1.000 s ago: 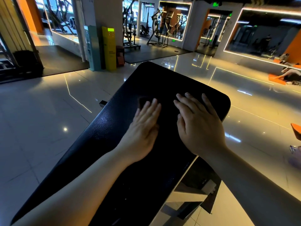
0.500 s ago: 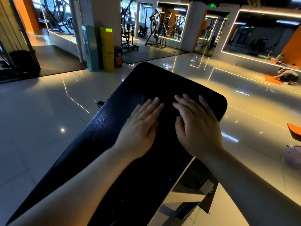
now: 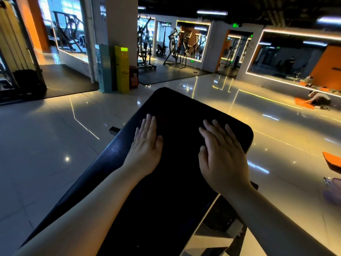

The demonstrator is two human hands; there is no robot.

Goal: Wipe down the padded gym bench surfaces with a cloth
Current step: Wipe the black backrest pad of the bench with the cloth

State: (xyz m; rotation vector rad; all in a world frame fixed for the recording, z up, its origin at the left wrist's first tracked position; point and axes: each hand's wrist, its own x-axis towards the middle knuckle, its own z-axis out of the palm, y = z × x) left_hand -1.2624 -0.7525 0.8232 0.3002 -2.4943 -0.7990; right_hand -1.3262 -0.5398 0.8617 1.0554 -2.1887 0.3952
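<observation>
Here left hand (image 3: 145, 146) and right hand (image 3: 224, 157) lie flat on bench (image 3: 181, 106).

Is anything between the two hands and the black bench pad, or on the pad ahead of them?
Nothing visible. The left hand and right hand lie flat on the bench pad, apart; whether a cloth lies under them cannot be told.

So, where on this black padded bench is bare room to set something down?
Between the left hand and right hand, and beyond them up to the far edge of the black padded bench. Crowded nearer, under both forearms.
</observation>
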